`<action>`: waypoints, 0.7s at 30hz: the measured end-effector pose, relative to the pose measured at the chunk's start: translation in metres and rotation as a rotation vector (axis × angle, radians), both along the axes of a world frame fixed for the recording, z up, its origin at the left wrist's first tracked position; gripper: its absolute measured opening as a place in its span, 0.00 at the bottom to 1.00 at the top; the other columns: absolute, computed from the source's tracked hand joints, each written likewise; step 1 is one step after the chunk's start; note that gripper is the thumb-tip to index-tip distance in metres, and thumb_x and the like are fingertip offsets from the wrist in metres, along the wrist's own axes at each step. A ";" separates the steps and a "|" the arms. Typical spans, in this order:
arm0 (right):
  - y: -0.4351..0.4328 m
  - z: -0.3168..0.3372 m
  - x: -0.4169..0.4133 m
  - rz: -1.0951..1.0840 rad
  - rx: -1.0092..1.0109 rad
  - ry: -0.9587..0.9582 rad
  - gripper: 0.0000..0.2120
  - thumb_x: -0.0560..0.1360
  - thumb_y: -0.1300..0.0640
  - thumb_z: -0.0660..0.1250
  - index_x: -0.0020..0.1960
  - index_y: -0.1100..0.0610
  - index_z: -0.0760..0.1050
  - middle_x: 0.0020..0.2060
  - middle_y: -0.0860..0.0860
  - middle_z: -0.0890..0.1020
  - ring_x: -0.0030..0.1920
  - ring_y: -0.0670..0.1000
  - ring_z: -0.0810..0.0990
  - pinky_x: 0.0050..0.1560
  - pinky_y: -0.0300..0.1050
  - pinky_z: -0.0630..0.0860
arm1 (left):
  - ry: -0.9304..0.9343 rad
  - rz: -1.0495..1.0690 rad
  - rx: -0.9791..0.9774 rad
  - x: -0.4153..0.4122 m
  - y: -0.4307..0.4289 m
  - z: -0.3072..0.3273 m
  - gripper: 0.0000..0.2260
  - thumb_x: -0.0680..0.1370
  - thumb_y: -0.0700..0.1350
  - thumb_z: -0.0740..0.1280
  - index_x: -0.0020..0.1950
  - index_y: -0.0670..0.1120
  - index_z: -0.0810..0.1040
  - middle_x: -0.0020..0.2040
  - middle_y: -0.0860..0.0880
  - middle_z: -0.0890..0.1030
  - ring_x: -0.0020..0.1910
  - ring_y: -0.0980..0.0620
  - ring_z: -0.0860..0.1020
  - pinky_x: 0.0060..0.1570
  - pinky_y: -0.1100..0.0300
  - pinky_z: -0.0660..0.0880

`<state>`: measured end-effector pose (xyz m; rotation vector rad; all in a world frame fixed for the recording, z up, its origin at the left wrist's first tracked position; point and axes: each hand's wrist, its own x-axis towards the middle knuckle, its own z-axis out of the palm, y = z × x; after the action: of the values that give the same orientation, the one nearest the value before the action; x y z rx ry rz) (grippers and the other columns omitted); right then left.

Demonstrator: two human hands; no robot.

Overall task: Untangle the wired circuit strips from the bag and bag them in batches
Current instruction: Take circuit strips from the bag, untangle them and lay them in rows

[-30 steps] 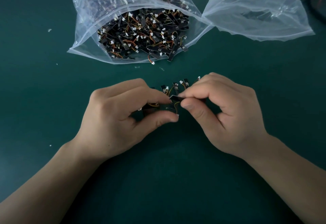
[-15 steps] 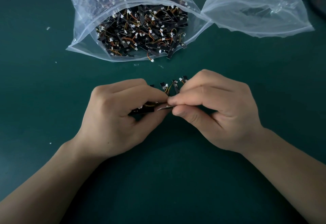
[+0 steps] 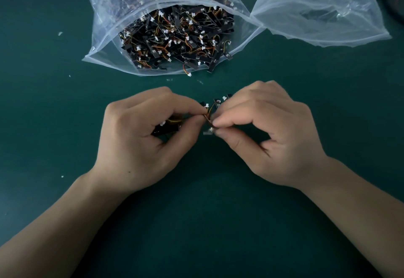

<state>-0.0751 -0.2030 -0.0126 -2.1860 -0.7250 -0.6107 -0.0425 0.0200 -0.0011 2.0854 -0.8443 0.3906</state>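
A clear plastic bag (image 3: 105, 43) lies open at the top centre, full of tangled black circuit strips (image 3: 179, 37) with orange wires and white plugs. My left hand (image 3: 140, 142) grips a small bundle of strips (image 3: 165, 128) in its curled fingers. My right hand (image 3: 266, 133) pinches a wired strip (image 3: 208, 117) between thumb and forefinger, right beside the left fingertips. A few more strips (image 3: 218, 102) stick up behind the two hands. A second clear bag (image 3: 323, 8) lies at the top right, its contents dim.
The dark green table (image 3: 196, 223) spreads around both forearms. Small white scraps (image 3: 60, 33) dot the left side. A dark cable-like object (image 3: 393, 0) sits at the top right corner.
The right hand's pinch has shifted down and right, and orange wire now shows between the fingertips. The left hand has kept its bundle in place.
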 end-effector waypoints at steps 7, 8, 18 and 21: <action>-0.005 0.002 -0.009 -0.022 -0.108 0.087 0.05 0.77 0.66 0.70 0.47 0.60 0.84 0.38 0.49 0.83 0.36 0.50 0.77 0.38 0.49 0.73 | -0.015 -0.084 0.074 -0.001 0.001 -0.001 0.02 0.77 0.39 0.74 0.44 0.43 0.87 0.35 0.50 0.80 0.32 0.52 0.76 0.35 0.63 0.71; -0.006 0.002 -0.013 -0.003 -0.083 0.138 0.06 0.77 0.65 0.68 0.47 0.60 0.84 0.37 0.48 0.83 0.34 0.49 0.77 0.37 0.47 0.73 | -0.021 -0.101 0.100 -0.002 0.000 -0.002 0.02 0.76 0.38 0.74 0.44 0.43 0.87 0.34 0.50 0.79 0.32 0.52 0.75 0.34 0.64 0.70; -0.009 0.004 -0.031 -0.062 -0.170 0.341 0.02 0.76 0.57 0.73 0.47 0.53 0.85 0.39 0.39 0.77 0.36 0.38 0.70 0.36 0.40 0.71 | -0.089 -0.192 0.252 -0.005 -0.003 -0.005 0.03 0.78 0.41 0.74 0.45 0.46 0.88 0.35 0.55 0.74 0.33 0.57 0.65 0.25 0.58 0.68; -0.009 0.007 -0.031 -0.028 -0.168 0.391 0.05 0.76 0.57 0.67 0.47 0.52 0.82 0.38 0.39 0.75 0.36 0.41 0.70 0.34 0.44 0.71 | -0.134 -0.174 0.297 -0.007 -0.006 -0.006 0.05 0.79 0.41 0.73 0.44 0.45 0.87 0.34 0.52 0.75 0.30 0.51 0.68 0.22 0.53 0.68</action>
<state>-0.1058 -0.2118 -0.0054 -2.3756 -0.5520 -0.1273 -0.0495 0.0139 -0.0070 2.2506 -1.2164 0.3290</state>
